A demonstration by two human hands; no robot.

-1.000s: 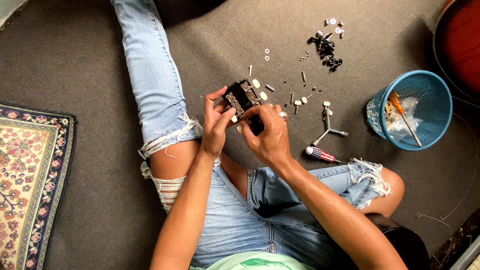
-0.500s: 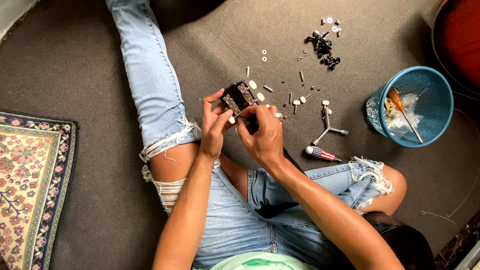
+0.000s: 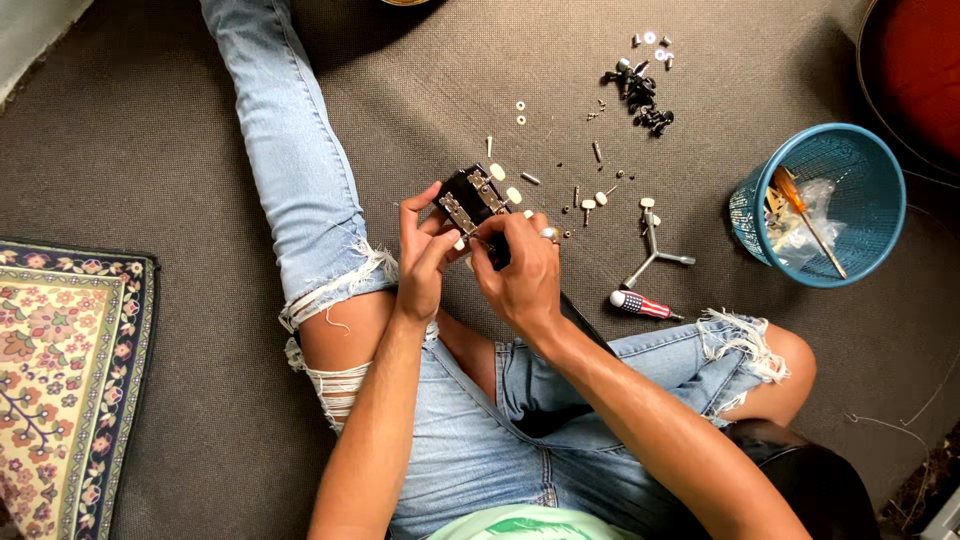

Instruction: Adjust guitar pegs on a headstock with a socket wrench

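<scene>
The black guitar headstock (image 3: 470,195) with its metal tuner plates sits above the person's lap, over the carpeted floor; the left hand (image 3: 422,250) grips its near end, fingers wrapped around it. The right hand (image 3: 520,270) pinches at a tuner, so fitting hardware seems in hand. Any next move calls for a steady hold, with loose screws and white tuner knobs (image 3: 590,195) nearby.

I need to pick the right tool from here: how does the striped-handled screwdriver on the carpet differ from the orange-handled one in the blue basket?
The striped-handled screwdriver lies flat on the carpet near the knee; the orange-handled screwdriver lies slanted inside the blue basket. The striped one looks short and stubby, the orange one long and slim. Neither hand touches either tool.
</scene>
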